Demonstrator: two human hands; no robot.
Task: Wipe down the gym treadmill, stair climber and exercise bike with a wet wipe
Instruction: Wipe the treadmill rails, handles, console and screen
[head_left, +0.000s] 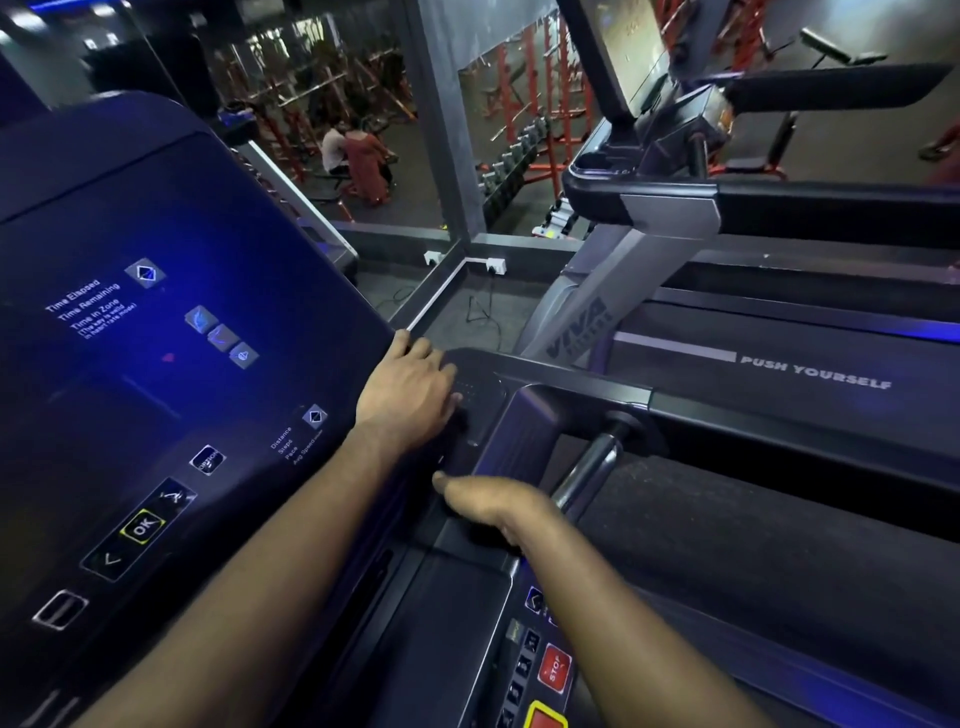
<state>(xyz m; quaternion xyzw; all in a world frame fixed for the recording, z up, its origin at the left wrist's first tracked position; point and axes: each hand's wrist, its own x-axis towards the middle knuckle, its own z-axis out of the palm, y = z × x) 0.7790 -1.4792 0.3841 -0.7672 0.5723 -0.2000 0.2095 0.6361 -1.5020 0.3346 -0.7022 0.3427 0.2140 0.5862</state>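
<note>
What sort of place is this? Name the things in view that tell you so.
A gym, probably its cardio area. A treadmill console lists Time Elapsed and Distance, with a red STOP button nearby; the neighbouring treadmill reads PUSH YOURSELF; a dumbbell rack stands among red weight frames beyond.

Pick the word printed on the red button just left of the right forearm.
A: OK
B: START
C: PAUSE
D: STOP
D: the red button beside the right forearm carries the word STOP in pale letters.
</note>
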